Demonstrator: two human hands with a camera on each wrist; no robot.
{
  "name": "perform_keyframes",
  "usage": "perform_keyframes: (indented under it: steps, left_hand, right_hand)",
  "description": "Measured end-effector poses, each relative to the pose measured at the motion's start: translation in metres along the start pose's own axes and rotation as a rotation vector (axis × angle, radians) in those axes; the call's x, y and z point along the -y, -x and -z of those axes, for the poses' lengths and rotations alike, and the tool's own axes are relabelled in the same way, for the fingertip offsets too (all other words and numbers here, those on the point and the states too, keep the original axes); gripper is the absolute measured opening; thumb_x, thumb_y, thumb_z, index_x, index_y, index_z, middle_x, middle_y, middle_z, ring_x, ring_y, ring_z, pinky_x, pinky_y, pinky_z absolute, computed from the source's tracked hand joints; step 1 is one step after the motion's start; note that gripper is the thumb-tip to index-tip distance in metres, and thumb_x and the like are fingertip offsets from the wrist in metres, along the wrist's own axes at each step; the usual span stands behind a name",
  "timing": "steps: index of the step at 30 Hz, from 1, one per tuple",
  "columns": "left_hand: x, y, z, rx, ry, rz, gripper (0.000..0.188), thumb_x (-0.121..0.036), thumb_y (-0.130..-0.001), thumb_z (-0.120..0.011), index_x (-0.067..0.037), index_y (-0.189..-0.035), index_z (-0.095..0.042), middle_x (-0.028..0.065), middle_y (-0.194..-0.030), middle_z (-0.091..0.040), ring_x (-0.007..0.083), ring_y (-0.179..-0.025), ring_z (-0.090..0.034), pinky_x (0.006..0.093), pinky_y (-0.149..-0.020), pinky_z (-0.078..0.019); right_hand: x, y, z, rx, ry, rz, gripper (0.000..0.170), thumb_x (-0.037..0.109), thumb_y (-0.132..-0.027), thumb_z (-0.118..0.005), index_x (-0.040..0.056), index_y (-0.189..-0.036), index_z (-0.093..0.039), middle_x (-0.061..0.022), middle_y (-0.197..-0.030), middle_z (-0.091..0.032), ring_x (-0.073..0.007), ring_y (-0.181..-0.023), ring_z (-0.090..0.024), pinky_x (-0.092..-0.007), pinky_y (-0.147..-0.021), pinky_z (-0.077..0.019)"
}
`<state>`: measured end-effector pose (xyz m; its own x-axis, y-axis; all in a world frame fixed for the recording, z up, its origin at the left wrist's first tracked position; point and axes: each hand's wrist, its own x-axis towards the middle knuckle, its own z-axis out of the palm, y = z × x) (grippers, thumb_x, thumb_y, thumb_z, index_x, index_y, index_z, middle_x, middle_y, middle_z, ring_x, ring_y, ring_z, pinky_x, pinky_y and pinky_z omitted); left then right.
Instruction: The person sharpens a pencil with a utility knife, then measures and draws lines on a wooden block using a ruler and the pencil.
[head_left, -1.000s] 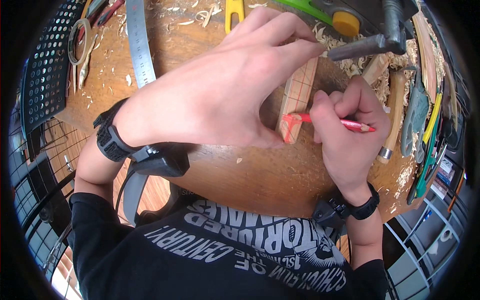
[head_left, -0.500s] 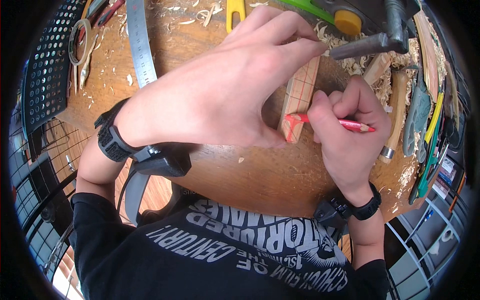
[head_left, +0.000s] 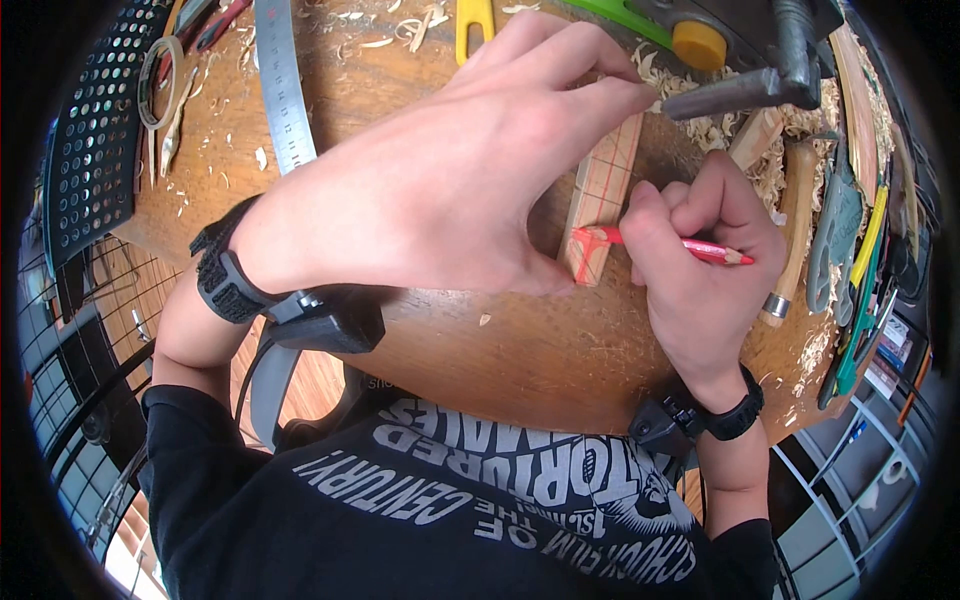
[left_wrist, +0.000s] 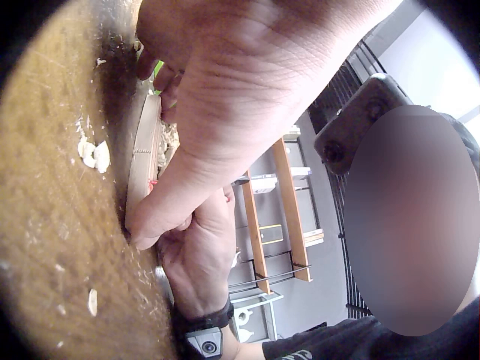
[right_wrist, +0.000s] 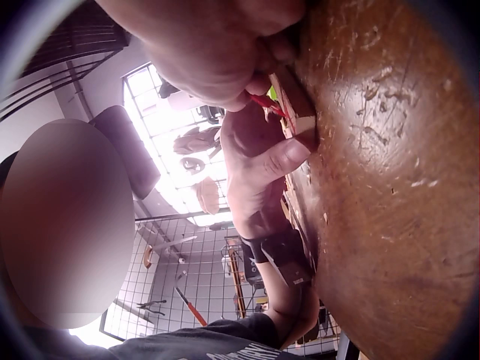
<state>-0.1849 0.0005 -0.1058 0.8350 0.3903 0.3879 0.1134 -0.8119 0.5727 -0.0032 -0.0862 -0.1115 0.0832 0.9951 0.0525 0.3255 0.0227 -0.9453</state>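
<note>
A pale wooden block (head_left: 600, 185), ruled with red grid lines, lies lengthwise on the wooden bench. My left hand (head_left: 470, 170) spans it, thumb at the near end and fingers at the far end, and holds it down. Between the thumb and fingers of my right hand (head_left: 705, 250) is a red pencil (head_left: 715, 251), its tip on a red-shaded patch near the block's near end. The left wrist view shows the left thumb against the end of the block (left_wrist: 144, 142). In the right wrist view, the pencil (right_wrist: 264, 100) slants down to the block.
A steel ruler (head_left: 278, 85) lies left of the left forearm. At the back right stands a metal vise handle (head_left: 725, 95) amid wood shavings (head_left: 700, 130). A wooden-handled tool (head_left: 795, 220) and several other tools line the right edge. A tape roll (head_left: 150, 85) sits far left.
The right hand and pencil shift only very slightly beside the block. The left hand keeps its hold, and the block stays in place.
</note>
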Motion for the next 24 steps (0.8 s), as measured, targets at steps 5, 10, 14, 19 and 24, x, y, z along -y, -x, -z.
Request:
perform_keyframes:
  steps: [5,10,14,19,24]
  left_hand:
    - [-0.007,-0.006,-0.005,0.094,-0.218,0.143,0.084,-0.015,-0.053,-0.085,0.004,-0.127,-0.049,0.0163,-0.128,-0.044,0.0347,-0.122,-0.039,0.0418,-0.104,-0.0327]
    - [0.003,-0.003,-0.004,0.109,-0.266,0.083,0.084,-0.015,-0.054,-0.085,0.004,-0.127,-0.049,0.0163,-0.129,-0.043,0.0349,-0.123,-0.039,0.0420,-0.105,-0.0322]
    - [0.005,0.000,-0.010,0.016,-0.121,0.090,0.084,-0.016,-0.053,-0.085,0.003,-0.127,-0.049,0.0161,-0.129,-0.044,0.0347,-0.122,-0.039,0.0419,-0.104,-0.0330]
    - [0.011,0.005,-0.008,0.101,-0.249,0.106,0.085,-0.016,-0.053,-0.085,0.003,-0.127,-0.049,0.0159,-0.129,-0.044,0.0343,-0.121,-0.040,0.0419,-0.103,-0.0336]
    - [0.010,0.005,-0.007,0.100,-0.234,0.123,0.085,-0.016,-0.054,-0.085,0.003,-0.128,-0.048,0.0159,-0.128,-0.044,0.0343,-0.121,-0.040,0.0412,-0.103,-0.0340]
  right_hand:
    - [-0.002,0.000,0.000,0.010,0.003,0.012,0.035,-0.006,-0.083,-0.060,0.0099,-0.065,-0.035,0.0050,-0.054,-0.042,-0.0014,-0.045,-0.040,-0.0187,-0.044,-0.0308]
    - [-0.001,0.000,0.000,0.036,0.042,0.037,0.035,-0.006,-0.083,-0.061,0.0096,-0.065,-0.035,0.0051,-0.053,-0.042,-0.0013,-0.045,-0.041,-0.0184,-0.044,-0.0311]
    - [-0.001,0.000,0.000,0.037,0.020,0.035,0.035,-0.006,-0.083,-0.060,0.0098,-0.065,-0.035,0.0051,-0.054,-0.042,-0.0014,-0.045,-0.042,-0.0183,-0.044,-0.0317]
    - [-0.003,0.000,0.001,-0.006,0.016,0.017,0.035,-0.005,-0.084,-0.060,0.0101,-0.066,-0.035,0.0048,-0.054,-0.043,-0.0016,-0.045,-0.042,-0.0184,-0.043,-0.0318]
    - [0.001,0.000,0.001,0.022,-0.018,-0.010,0.035,-0.006,-0.084,-0.059,0.0105,-0.066,-0.034,0.0045,-0.054,-0.042,-0.0017,-0.044,-0.041,-0.0186,-0.042,-0.0310]
